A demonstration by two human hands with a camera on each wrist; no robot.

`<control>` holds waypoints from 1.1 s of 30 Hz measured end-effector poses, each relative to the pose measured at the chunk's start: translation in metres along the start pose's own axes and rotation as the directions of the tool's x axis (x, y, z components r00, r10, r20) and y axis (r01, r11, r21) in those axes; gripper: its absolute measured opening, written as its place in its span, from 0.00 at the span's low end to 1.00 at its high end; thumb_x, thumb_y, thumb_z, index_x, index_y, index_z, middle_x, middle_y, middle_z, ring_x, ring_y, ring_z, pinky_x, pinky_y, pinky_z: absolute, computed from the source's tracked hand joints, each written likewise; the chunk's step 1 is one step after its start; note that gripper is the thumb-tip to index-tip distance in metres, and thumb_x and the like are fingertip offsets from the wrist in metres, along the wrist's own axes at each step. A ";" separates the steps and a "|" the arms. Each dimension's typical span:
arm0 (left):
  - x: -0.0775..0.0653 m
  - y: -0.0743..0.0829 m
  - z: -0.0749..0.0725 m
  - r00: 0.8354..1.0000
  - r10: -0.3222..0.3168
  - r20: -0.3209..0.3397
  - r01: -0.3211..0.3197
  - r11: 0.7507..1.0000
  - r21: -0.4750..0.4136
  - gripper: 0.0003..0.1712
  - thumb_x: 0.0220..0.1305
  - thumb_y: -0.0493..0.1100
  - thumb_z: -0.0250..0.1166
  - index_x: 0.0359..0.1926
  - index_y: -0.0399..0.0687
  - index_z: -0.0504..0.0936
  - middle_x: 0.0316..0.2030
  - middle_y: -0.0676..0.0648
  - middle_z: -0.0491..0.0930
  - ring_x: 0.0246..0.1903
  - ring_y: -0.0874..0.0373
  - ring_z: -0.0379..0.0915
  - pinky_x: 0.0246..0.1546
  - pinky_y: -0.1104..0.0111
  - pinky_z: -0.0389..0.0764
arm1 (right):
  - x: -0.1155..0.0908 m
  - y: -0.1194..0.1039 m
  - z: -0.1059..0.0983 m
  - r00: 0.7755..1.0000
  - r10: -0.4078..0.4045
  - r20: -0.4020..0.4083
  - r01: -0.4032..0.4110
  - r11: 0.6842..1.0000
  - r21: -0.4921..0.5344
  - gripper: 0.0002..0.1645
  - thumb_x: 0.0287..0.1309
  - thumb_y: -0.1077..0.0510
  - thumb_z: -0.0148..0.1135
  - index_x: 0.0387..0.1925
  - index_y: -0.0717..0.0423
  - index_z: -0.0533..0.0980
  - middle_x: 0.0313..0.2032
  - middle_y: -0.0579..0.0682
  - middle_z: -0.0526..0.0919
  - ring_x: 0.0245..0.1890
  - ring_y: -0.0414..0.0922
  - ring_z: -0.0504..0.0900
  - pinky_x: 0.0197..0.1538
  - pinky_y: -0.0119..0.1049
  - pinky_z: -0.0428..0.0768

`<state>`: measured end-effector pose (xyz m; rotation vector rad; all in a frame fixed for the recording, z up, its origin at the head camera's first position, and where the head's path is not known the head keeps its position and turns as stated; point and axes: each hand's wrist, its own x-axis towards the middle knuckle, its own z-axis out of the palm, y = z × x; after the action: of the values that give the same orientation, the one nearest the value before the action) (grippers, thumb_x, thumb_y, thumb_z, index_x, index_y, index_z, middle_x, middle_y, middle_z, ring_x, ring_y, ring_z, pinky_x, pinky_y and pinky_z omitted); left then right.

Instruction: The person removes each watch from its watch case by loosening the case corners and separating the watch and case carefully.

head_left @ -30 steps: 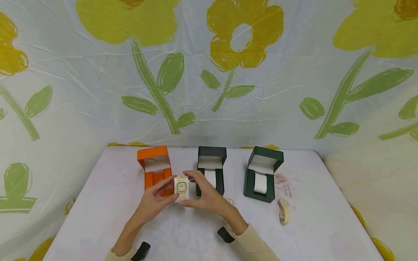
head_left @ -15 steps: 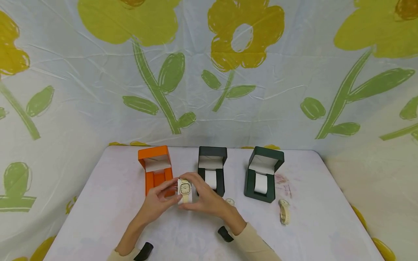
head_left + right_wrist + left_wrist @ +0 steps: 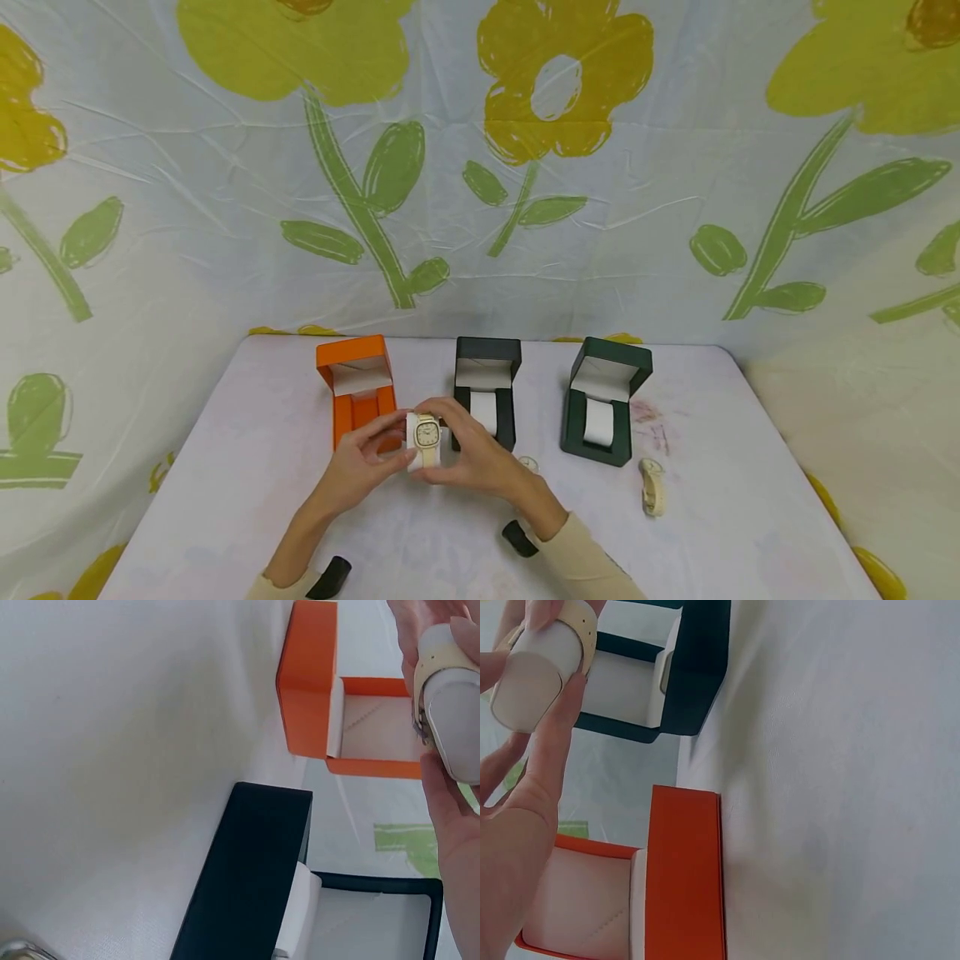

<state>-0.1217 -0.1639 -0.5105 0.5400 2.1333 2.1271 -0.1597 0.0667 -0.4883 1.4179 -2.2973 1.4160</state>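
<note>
A cream-strapped watch [image 3: 427,433] with a squarish face is wrapped around a white cushion [image 3: 526,690], held up above the table. From the left side, my left hand [image 3: 362,467] grips the cushion between thumb and fingers. My right hand [image 3: 480,454] holds the watch and cushion from the other side, fingers at the top and thumb lower down. Strap holes show along the cushion's edge in the left wrist view. Just behind the hands stands an orange watch box [image 3: 352,358] with its lid raised and an orange interior.
Two dark green boxes with raised lids, one in the middle [image 3: 487,348] and one to the right [image 3: 615,357], each hold a white cushion. A cream watch [image 3: 652,487] lies at the right. Another watch [image 3: 528,463] is partly hidden by the right forearm.
Both hands and the watch on its cushion have shifted slightly right and a little nearer the body since a second ago. Over the last half second they barely move.
</note>
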 end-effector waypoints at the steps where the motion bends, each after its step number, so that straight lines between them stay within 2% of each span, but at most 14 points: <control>1: 0.000 0.000 0.000 1.000 0.000 0.002 0.000 1.000 -0.001 0.34 0.65 0.30 0.71 0.70 0.33 0.71 0.64 0.33 0.73 0.54 0.57 0.77 0.52 0.66 0.84 | 0.000 -0.001 0.000 1.000 0.000 0.003 0.000 1.000 0.007 0.48 0.46 0.64 0.83 0.66 0.66 0.66 0.62 0.61 0.72 0.59 0.53 0.73 0.64 0.41 0.76; 4: -0.001 0.001 0.000 1.000 0.002 0.003 -0.002 1.000 0.001 0.35 0.64 0.30 0.71 0.70 0.32 0.70 0.63 0.33 0.73 0.54 0.57 0.78 0.51 0.67 0.84 | 0.000 -0.002 -0.001 1.000 0.008 0.015 -0.008 1.000 0.014 0.48 0.47 0.64 0.83 0.66 0.65 0.66 0.62 0.61 0.72 0.59 0.53 0.74 0.64 0.41 0.77; 12: -0.001 0.001 0.000 1.000 0.006 0.003 -0.006 1.000 0.005 0.35 0.64 0.30 0.71 0.70 0.31 0.69 0.64 0.32 0.72 0.54 0.57 0.77 0.52 0.67 0.83 | -0.001 0.000 -0.002 0.999 0.050 0.017 -0.051 0.998 0.044 0.48 0.51 0.57 0.82 0.69 0.54 0.65 0.64 0.50 0.72 0.60 0.44 0.74 0.63 0.38 0.78; 20: 0.000 -0.002 -0.003 1.000 0.023 0.018 -0.022 1.000 -0.020 0.36 0.63 0.29 0.70 0.70 0.29 0.69 0.63 0.31 0.72 0.55 0.57 0.77 0.53 0.66 0.82 | -0.002 -0.001 -0.004 0.992 0.112 0.065 -0.117 0.990 0.075 0.50 0.52 0.54 0.82 0.72 0.48 0.64 0.68 0.44 0.69 0.65 0.42 0.71 0.67 0.42 0.74; 25: 0.000 -0.003 -0.002 0.999 0.024 0.025 -0.023 0.999 -0.037 0.35 0.64 0.28 0.70 0.70 0.30 0.69 0.62 0.31 0.72 0.55 0.57 0.77 0.53 0.66 0.83 | -0.003 0.001 -0.004 0.994 0.089 0.059 -0.093 0.993 0.066 0.50 0.51 0.55 0.83 0.71 0.50 0.65 0.68 0.46 0.70 0.64 0.43 0.72 0.66 0.41 0.75; 30: -0.001 -0.002 -0.002 1.000 0.013 0.017 -0.013 0.999 -0.034 0.37 0.64 0.29 0.71 0.71 0.30 0.68 0.64 0.31 0.71 0.55 0.56 0.76 0.52 0.66 0.83 | -0.003 0.002 -0.004 0.999 0.049 0.023 -0.050 0.997 0.056 0.51 0.48 0.56 0.84 0.69 0.58 0.65 0.65 0.55 0.72 0.60 0.47 0.74 0.64 0.40 0.77; 33: -0.002 -0.001 -0.003 1.000 0.011 0.014 -0.011 1.000 -0.026 0.37 0.63 0.29 0.71 0.71 0.30 0.68 0.63 0.31 0.72 0.55 0.56 0.76 0.51 0.66 0.84 | -0.003 0.002 -0.005 0.998 0.046 0.035 -0.049 0.996 0.069 0.51 0.49 0.57 0.83 0.70 0.59 0.65 0.66 0.56 0.72 0.62 0.47 0.74 0.65 0.40 0.76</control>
<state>-0.1211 -0.1674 -0.5121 0.5641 2.0976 2.1466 -0.1611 0.0726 -0.4891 1.4257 -2.3391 1.5109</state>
